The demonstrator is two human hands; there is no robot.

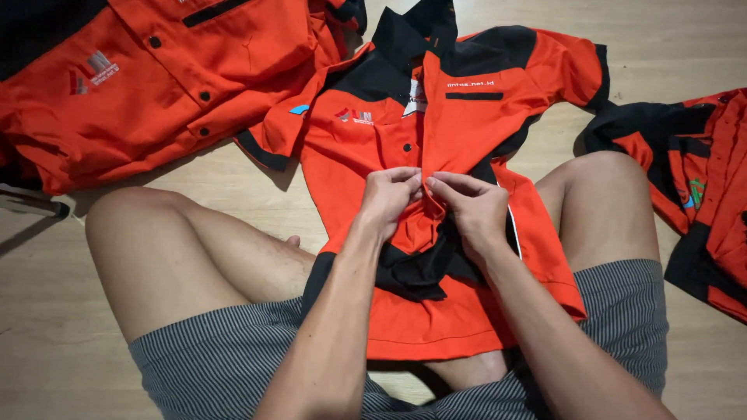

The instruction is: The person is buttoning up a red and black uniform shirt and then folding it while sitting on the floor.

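An orange and black short-sleeved shirt [467, 117] lies front-up on the wooden floor, its lower part draped over my crossed legs. My left hand [389, 198] and my right hand [473, 206] meet at the middle of the shirt's button placket. Both pinch the orange fabric there, fingertips nearly touching. One black button [406, 147] shows just above my hands. The collar [412, 27] is black and points away from me.
A second orange shirt [140, 78] lies spread at the upper left. A third orange and black garment [700, 187] lies crumpled at the right. My bare knees [132, 225] flank the shirt, and my grey striped shorts [226, 358] fill the bottom.
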